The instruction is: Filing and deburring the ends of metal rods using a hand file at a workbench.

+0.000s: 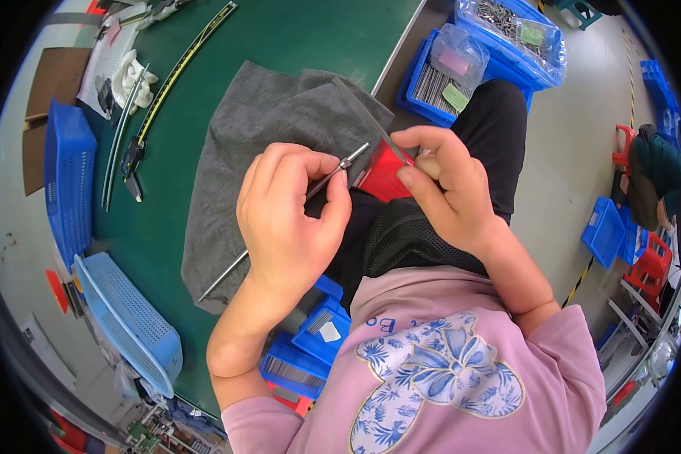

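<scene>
My left hand (291, 204) pinches a long thin metal rod (225, 275) between thumb and fingers. A small collar (346, 163) sits near the rod's upper end, just past my fingertips. The rod slants down and left behind my wrist, its lower end over a grey cloth (231, 144). My right hand (454, 185) is closed round a flat metal file (367, 117), its tan handle (429, 164) partly hidden in my palm. The file points up and left, apart from the rod's tip. Part of a red seat or box (386, 175) shows below the file.
On the green table (295, 34) lie a caliper (133, 155), a curved-looking yellow and black ruler (181, 72) and more thin rods (113, 163). Blue baskets (68, 174) line the left edge. Blue bins (424, 83) of metal parts stand beyond my right knee; others (299, 362) sit below my left arm.
</scene>
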Motion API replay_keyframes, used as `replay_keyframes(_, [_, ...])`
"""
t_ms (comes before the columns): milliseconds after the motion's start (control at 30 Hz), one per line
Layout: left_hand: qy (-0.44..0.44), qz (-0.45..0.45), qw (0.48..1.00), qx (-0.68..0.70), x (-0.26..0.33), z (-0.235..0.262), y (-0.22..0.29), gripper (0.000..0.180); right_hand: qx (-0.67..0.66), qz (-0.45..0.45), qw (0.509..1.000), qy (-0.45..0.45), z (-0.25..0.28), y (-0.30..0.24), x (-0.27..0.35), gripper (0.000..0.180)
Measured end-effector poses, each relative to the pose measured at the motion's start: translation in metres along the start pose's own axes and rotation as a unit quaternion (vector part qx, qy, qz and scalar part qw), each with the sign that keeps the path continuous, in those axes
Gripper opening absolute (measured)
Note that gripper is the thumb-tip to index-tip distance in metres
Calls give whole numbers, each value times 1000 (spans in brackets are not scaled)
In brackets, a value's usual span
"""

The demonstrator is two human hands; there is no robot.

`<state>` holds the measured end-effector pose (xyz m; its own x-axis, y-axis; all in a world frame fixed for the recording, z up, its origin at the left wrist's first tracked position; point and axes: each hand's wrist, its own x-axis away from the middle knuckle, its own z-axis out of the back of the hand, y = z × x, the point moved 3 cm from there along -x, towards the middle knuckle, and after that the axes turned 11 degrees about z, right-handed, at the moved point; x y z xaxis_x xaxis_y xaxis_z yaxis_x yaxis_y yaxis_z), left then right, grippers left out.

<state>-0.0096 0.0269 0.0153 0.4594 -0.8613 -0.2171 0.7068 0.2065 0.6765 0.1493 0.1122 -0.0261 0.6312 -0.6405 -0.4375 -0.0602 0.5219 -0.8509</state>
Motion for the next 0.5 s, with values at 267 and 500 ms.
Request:
replay_keyframes(267, [19, -12, 1000, 0, -2, -3, -2, 17, -74, -36, 997, -7, -11, 0, 16, 11])
replay_keyframes(500, [27, -3, 1000, 6, -1, -4, -2, 17, -66, -7, 998, -17, -19, 3, 18, 12])
